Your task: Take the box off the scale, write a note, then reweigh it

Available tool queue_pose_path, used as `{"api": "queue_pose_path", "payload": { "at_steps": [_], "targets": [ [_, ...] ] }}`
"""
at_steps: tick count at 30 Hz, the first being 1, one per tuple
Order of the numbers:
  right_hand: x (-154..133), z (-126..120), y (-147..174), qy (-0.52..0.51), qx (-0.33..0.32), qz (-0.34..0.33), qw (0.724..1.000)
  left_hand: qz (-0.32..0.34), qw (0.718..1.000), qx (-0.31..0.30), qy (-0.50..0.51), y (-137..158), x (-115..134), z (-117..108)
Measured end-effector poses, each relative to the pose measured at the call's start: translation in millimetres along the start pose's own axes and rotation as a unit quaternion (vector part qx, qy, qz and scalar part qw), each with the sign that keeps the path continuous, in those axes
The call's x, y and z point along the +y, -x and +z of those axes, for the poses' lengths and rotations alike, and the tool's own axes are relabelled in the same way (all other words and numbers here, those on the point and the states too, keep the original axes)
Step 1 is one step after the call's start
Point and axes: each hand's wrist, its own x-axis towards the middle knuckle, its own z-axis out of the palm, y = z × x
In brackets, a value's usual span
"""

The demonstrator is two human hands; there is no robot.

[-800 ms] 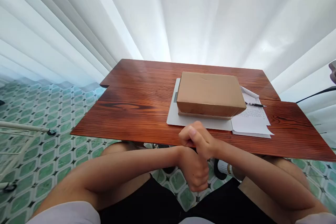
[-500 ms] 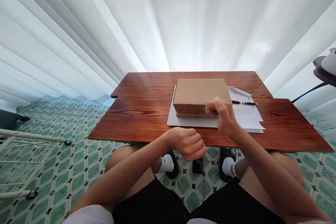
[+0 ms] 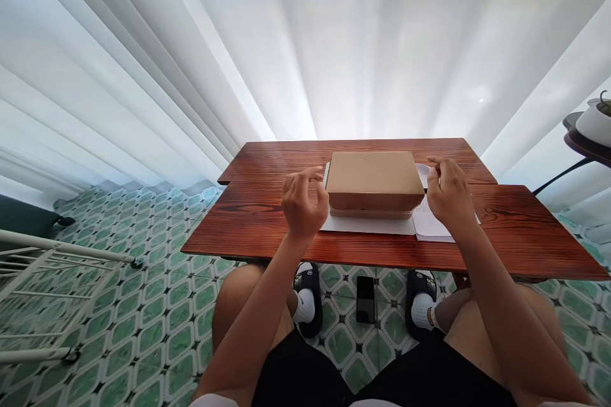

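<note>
A closed brown cardboard box [image 3: 375, 175] lies on a white sheet or board [image 3: 367, 224] on the wooden table. My left hand [image 3: 304, 202] is raised just left of the box, fingers curved and apart, holding nothing. On the other side, my right hand [image 3: 449, 192] hovers by the box's right edge, also empty with its fingers apart. Beneath that hand lie printed papers [image 3: 432, 227], partly covered by it. The pen that lay on them is hidden or barely visible.
Bare tabletop [image 3: 252, 222] stretches left of the box. A phone [image 3: 365, 299] lies on the tiled floor between my feet. At left stands a white wheeled rack [image 3: 57, 248]; at right, a small stand holds a white pot [image 3: 594, 124]. White curtains [image 3: 334, 44] hang behind the table.
My left hand has risen from below the table edge to the box's left side and opened. The right hand has moved rightward from the box's front corner, its fingers spreading. The view has shifted slightly.
</note>
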Motion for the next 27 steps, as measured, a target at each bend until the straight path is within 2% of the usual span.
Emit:
{"api": "queue_pose_path", "payload": {
  "at_steps": [3,6,10,15,19,22,27],
  "targets": [
    [4.2,0.7,0.8,0.031,-0.047,0.011,0.998,-0.082,0.995,-0.040,0.042,2.4,-7.8,3.7],
    [0.9,0.0,1.6,0.054,-0.110,0.045,0.991,-0.153,0.978,-0.095,0.106,5.6,-11.6,5.9],
    [-7.8,-1.9,0.7,0.107,-0.194,0.067,0.973,-0.251,0.930,-0.184,0.194,9.3,-12.0,8.1],
    [-11.9,-3.7,-0.6,0.156,-0.243,0.068,0.955,-0.340,0.868,-0.257,0.257,10.9,-12.8,14.2],
    [-14.8,-9.5,-2.5,0.192,-0.285,0.087,0.935,-0.366,0.847,-0.294,0.248,9.3,-10.0,15.1],
    [-19.3,-15.7,-3.8,0.203,-0.305,0.091,0.926,-0.353,0.853,-0.321,0.212,8.0,-5.0,13.7],
    [-23.8,-22.3,-2.1,0.234,-0.338,0.093,0.907,-0.341,0.866,-0.328,0.164,6.6,1.6,14.2]
  ]
}}
